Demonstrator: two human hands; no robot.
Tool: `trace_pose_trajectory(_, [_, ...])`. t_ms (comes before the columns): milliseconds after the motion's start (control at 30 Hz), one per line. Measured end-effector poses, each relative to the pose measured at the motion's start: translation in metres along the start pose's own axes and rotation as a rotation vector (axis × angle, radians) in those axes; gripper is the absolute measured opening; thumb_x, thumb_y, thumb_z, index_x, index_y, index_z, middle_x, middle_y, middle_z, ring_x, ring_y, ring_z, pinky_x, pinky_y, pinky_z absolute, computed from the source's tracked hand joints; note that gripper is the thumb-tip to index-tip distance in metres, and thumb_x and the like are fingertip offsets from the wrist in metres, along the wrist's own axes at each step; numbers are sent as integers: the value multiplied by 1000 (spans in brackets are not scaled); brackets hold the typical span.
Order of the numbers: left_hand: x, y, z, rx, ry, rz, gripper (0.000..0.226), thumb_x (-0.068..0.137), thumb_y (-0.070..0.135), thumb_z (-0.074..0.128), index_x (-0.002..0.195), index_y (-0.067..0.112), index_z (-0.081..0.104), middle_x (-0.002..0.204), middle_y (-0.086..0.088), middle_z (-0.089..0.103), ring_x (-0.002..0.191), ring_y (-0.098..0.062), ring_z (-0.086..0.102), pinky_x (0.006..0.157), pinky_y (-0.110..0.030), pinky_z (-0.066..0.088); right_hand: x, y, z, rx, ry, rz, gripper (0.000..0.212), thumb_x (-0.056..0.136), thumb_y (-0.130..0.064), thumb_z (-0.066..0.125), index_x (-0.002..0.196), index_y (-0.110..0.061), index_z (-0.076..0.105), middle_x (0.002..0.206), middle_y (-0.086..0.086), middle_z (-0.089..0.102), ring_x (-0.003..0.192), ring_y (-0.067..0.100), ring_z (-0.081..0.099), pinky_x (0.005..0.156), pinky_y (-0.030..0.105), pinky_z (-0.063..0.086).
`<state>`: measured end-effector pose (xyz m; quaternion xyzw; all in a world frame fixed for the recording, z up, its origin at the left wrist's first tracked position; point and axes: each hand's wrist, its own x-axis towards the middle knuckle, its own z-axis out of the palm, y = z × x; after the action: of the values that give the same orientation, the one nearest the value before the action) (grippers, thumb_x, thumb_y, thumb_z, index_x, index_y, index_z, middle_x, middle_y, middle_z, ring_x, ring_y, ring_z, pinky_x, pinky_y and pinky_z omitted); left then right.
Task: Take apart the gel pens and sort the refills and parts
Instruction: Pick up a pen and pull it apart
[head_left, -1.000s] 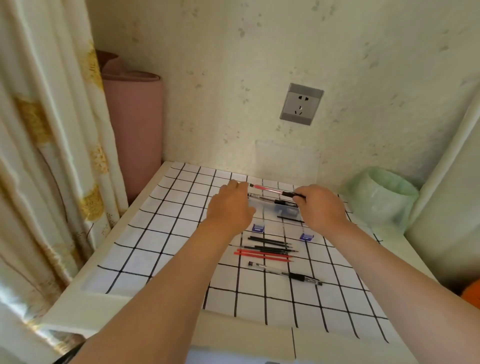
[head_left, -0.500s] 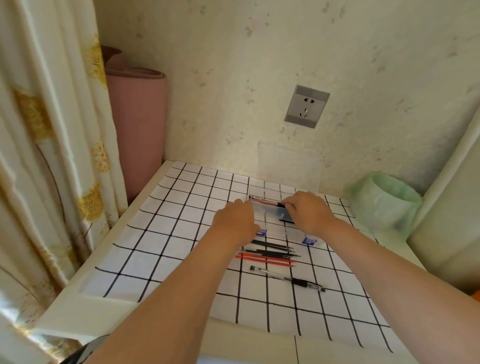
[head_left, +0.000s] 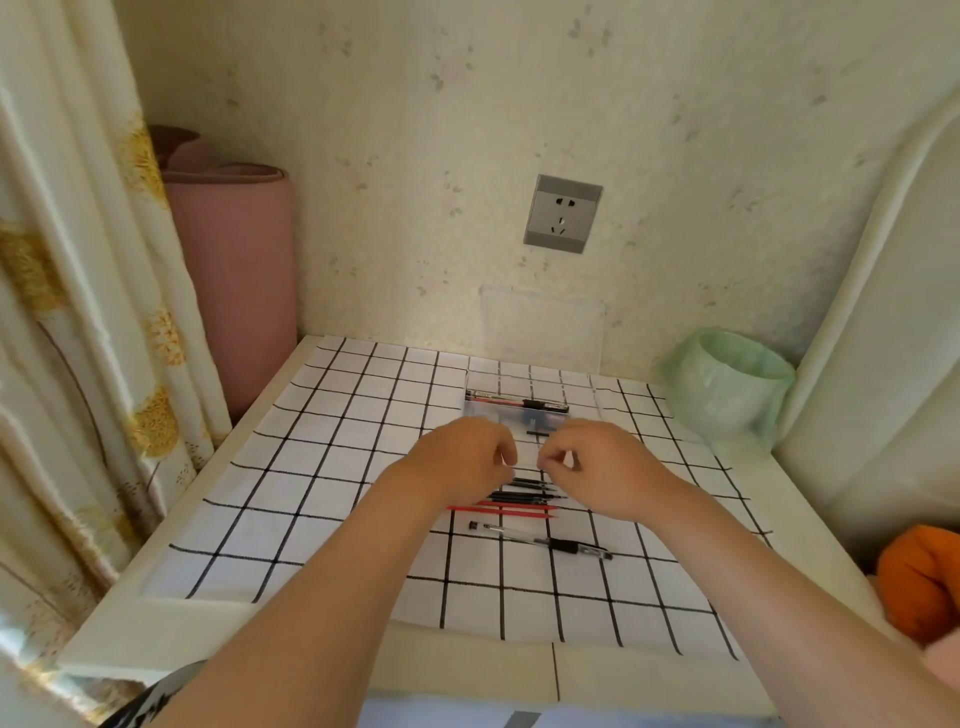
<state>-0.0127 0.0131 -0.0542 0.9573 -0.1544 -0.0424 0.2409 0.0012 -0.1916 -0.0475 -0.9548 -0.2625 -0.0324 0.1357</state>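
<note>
Head view: both hands are over a white cloth with a black grid (head_left: 332, 467), close together with a narrow gap between them. The left hand (head_left: 462, 460) has its fingers curled inward. The right hand (head_left: 597, 467) brings thumb and forefinger together, pointing toward the left one. The gap between them is blurred, so I cannot tell whether either hand pinches a small or clear part.

Just beyond the grip sits a clear rectangular plastic box (head_left: 506, 413), with a red-cored gel pen (head_left: 498, 399) lying along its far edge. Directly below the grip, on the person's side, thin black refills (head_left: 524, 496) lie in a row, partly hidden by the hands. Thin red refills (head_left: 504, 512) lie just nearer than those. Nearer again, a clear-barrelled gel pen with a black grip (head_left: 540, 540) lies slightly slanted, apart from the refills.

Well to the right of the grip and farther back stands a pale green bag-lined bin (head_left: 727, 384). High on the wall beyond is a grey wall socket (head_left: 563, 213). Far to the left stand a pink rolled mat (head_left: 234, 286) and a flowered cream curtain (head_left: 78, 260).
</note>
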Motion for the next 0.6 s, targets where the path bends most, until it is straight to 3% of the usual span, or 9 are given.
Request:
trace_pose_trajectory(133, [-9,15,7,12,-134,58,19,86,32,66,105,29,70,99,13,66,82,-5,58,69,-19,45,-16,-4,-9,13,-3,5,5,82,-36,65,81,-35,70,82,-17,59,80,1,55,71,29,50])
trace_pose_trajectory(233, [-13,25,14,67,-190,90,25,83,33,70,108,29,70,92,15,62,83,-5,55,66,-19,41,-27,-6,-18,36,-179,76,19,72,-49,72,86,-35,71,83,-15,63,77,2,58,68,26,50])
trace_pose_trajectory(367, [-17,32,22,152,-225,104,25,82,32,71,108,29,69,87,14,60,80,-7,55,69,-22,43,-38,-8,-10,42,-387,122,28,68,-48,80,91,-35,71,82,-15,61,76,2,57,63,21,44])
trace_pose_trajectory(467, [-17,34,24,178,-218,109,17,84,30,69,100,31,71,84,16,59,78,-5,55,68,-21,43,-36,-7,-1,67,-376,108,20,75,-37,78,93,-31,71,85,-16,63,77,2,57,63,18,41])
trace_pose_trajectory(600, [-18,31,24,166,-223,88,15,89,26,62,101,30,71,93,15,64,88,-8,59,81,-24,49,-36,-8,2,73,-361,91,20,83,-30,67,102,-27,72,93,-11,68,85,9,62,63,13,39])
